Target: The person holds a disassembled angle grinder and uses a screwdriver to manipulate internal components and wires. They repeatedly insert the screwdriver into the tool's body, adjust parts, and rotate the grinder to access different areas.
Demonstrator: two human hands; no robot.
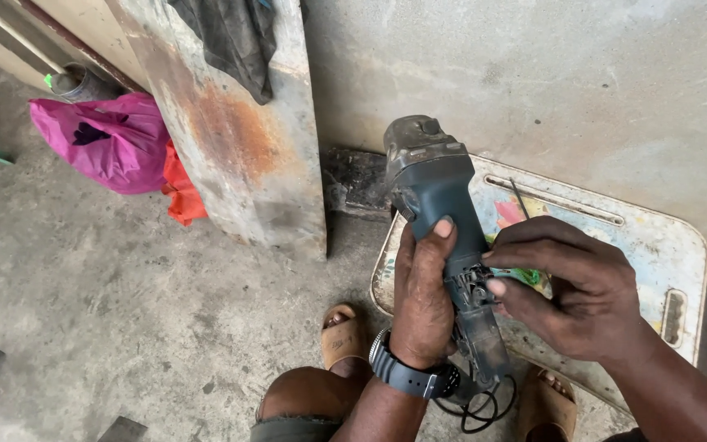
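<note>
Both hands are closing in on one tool: the left hand (424,303) is wrapping around the body of an angle grinder (443,245), thumb laid flat along the dark blue-grey casing, gripping it firmly from the left side. Right hand (570,290) is coming in from the right, its fingertips (497,286) pinching at an opened section near the rear of the grinder's body, where small inner parts are showing; whether it is holding some small piece there is too fine to tell, but the fingers are bent and pressing in, not loose.

The grinder is lying with its long axis running away from the person, tilted a little leftward: the dusty gear head is pointing up and away toward the wall, and the tail end is pointing back down toward the person's lap, with a black power cord (480,405) looping out below the left wrist. So the opened section is sitting just beside the right fingertips and right under the left thumb's reach, with the left hand serving as the nearer, steadying one. A black wristwatch (407,375) is sitting on the left wrist.

Beneath the tool, a worn whitish tray (656,245) with faded colour print is lying on the concrete floor (124,278). Sandalled feet are showing below. Leaning on the wall, a rusty metal sheet (243,139) is standing to the left, with a pink bag (108,139) beyond it.
</note>
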